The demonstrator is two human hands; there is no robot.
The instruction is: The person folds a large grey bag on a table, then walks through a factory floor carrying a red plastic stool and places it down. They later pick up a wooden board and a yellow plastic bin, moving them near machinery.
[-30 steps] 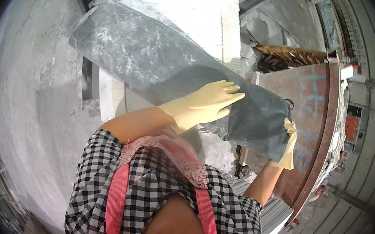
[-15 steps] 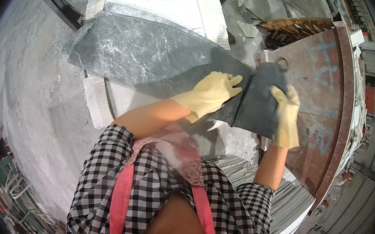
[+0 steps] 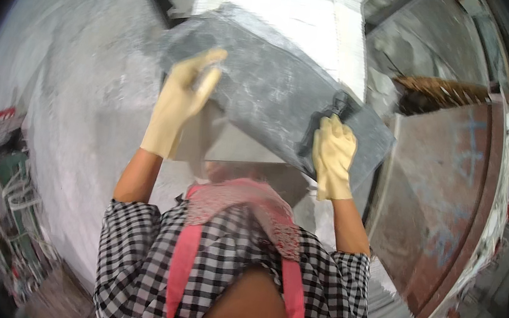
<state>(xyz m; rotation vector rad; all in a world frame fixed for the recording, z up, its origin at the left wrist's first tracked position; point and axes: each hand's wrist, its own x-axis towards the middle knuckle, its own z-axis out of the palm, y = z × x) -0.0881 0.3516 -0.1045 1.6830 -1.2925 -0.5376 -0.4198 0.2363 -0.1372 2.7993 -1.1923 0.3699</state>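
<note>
A long dark grey stone slab [image 3: 263,79] with pale veins lies slantwise across a white stack in front of me. My left hand [image 3: 181,98], in a cream rubber glove, is at the slab's near left edge. Its thumb and fingers are apart and hold nothing. Farther right, my right hand [image 3: 334,152], gloved alike, presses on the slab's right part with its fingers curled. Under and beside those fingers is a bunched black cloth [image 3: 312,131], blurred and partly hidden by the glove.
A pale stack of boards or tiles [image 3: 288,13] supports the slab's far side. To the right stands a rusty brown metal panel [image 3: 432,178] with blue marks. Thin grey sheets [image 3: 385,303] are stacked at lower right. Cluttered items [image 3: 18,196] lie far left on the concrete floor [image 3: 89,79].
The black cloth, earlier spread over the slab's right end, is now bunched under my right hand. My left hand has moved left from the slab's middle. The view has shifted.
</note>
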